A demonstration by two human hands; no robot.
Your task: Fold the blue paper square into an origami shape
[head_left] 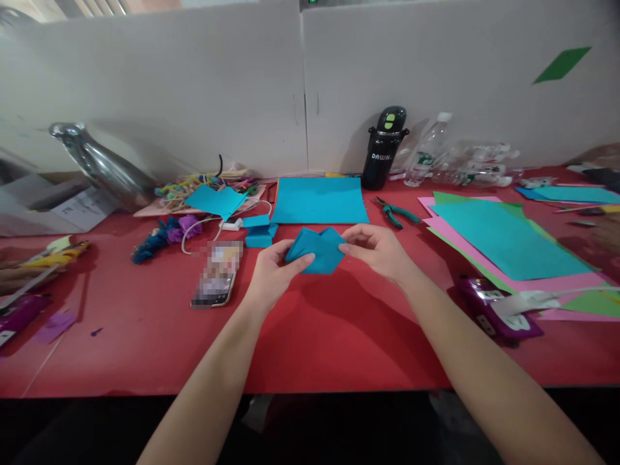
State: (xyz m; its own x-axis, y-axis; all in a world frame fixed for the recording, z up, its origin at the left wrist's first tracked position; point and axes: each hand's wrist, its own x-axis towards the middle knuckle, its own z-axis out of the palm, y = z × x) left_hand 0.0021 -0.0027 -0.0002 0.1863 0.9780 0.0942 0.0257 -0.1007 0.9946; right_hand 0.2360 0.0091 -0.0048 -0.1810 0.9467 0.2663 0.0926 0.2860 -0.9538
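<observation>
Between my two hands is a piece of folded blue paper [320, 253], held up over the red table. Its top edge shows a notch between two peaks. My left hand [277, 268] pinches its left side, thumb across the front. At its right corner, my right hand [372, 248] grips with thumb and fingertips. A second folded blue paper piece [259, 232] stands on the table just left of my left hand. Nearer to me, a phone [220, 274] lies with its screen lit. Behind the hands lies a stack of blue sheets [320, 200].
Green-handled pliers [398, 213] lie right of the stack, with a black bottle [385, 148] behind. Coloured sheets [504, 239] and a purple power strip [498, 310] occupy the right. A steel jug [104, 165], purple and blue paper flowers [167, 237] and another person's hand [19, 281] are leftward.
</observation>
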